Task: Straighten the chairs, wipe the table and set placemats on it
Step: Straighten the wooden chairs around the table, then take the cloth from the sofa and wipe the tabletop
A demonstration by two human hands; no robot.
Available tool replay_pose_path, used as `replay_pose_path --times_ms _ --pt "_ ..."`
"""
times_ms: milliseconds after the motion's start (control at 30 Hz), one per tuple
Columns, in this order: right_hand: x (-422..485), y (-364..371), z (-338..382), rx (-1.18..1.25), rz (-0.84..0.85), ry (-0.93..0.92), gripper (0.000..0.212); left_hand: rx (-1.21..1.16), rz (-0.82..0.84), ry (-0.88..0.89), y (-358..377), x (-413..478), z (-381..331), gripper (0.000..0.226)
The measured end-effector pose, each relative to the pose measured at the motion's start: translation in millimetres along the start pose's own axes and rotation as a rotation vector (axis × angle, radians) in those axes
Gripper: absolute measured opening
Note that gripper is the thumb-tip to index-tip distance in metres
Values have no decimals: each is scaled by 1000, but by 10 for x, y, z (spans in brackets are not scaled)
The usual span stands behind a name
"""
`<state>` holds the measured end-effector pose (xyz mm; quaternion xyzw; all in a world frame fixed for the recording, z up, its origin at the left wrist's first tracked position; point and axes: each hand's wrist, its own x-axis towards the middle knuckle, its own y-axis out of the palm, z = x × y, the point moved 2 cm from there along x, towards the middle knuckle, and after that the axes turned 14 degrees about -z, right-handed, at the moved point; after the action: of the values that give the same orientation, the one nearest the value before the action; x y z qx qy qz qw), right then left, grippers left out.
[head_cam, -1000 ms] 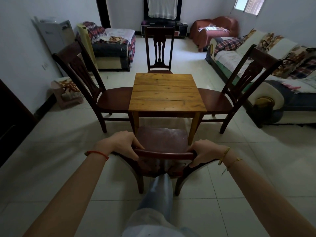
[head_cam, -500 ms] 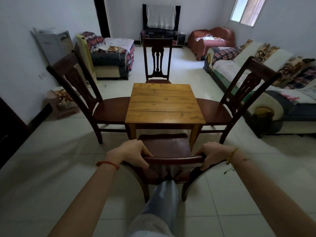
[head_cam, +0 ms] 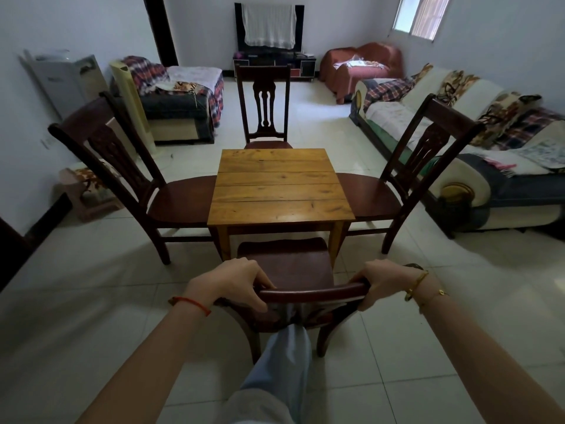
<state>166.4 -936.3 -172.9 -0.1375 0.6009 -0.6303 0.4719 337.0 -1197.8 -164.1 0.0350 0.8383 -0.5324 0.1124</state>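
1 table | 4 chairs | left hand, right hand (grip near chair)

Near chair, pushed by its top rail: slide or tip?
Probably stiff and heavy: the chair looks solid wood. Likely slides on the glossy tiled floor. The left hand and right hand grip high on its top rail, so a snagged leg might tip it.

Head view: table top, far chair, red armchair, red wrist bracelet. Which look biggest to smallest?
1. table top
2. far chair and red armchair: they look about alike and both are distant, so I leave them unranked
3. red bracelet, smallest despite being nearest
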Motion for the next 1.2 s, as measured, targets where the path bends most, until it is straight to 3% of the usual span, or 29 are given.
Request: replay_pose_path --times_ms 133,267,367,500,667,900,1200 --pt "-28 16 35 -3 -22 2 45 -52 -3 -2 5 -71 26 62" --pt "-110 -6 112 82 -35 20 63 -331 -213 -41 -49 -125 42 84" --pt "-263 -121 191 236 -187 11 84 -426 -345 -19 -195 -159 -67 86" --pt "-571 -348 214 369 -466 -10 65 -498 -447 8 -457 -158 -355 88" --pt "-1099 -617 37 511 -673 30 45 -635 -441 66 -692 20 -958 88" --pt "-1725 -885 -544 528 -863 153 64 -633 -365 225 -724 563 -1940 81" --pt "-2197 -983 -1608 502 -983 330 57 -646 -302 413 -450 1627 -3000 75"
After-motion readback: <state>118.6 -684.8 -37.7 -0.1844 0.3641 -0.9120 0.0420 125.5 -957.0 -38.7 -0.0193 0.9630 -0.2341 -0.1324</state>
